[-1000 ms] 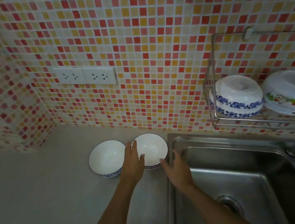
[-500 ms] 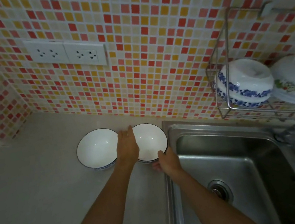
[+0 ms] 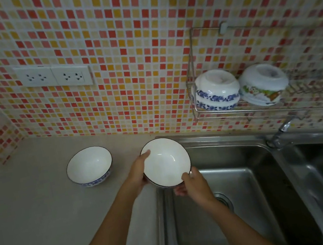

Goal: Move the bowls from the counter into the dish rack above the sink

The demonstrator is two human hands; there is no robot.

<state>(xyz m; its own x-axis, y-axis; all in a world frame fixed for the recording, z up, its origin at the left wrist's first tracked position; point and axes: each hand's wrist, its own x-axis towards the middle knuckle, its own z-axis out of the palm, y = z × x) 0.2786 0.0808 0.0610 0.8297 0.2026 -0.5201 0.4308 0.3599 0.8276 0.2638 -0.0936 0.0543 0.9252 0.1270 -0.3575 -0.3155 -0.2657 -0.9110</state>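
Both hands hold a white bowl with a dark rim (image 3: 165, 162) in the air above the sink's left edge. My left hand (image 3: 138, 173) grips its left side and my right hand (image 3: 192, 185) grips its near right rim. A second white bowl with blue pattern (image 3: 89, 166) stands upright on the counter to the left. The wire dish rack (image 3: 229, 112) hangs on the tiled wall at the right. Two bowls sit upside down in it: a blue-flowered one (image 3: 217, 90) and one with a colourful picture (image 3: 263, 84).
A steel double sink (image 3: 241, 183) fills the lower right, with a tap (image 3: 281, 131) under the rack. The beige counter (image 3: 33, 218) runs left to the tiled corner. Wall sockets (image 3: 53, 76) sit above the counter.
Both hands closed on the right-hand bowl and lifted it off the counter, moving it right over the sink edge. The left-hand bowl stayed put.
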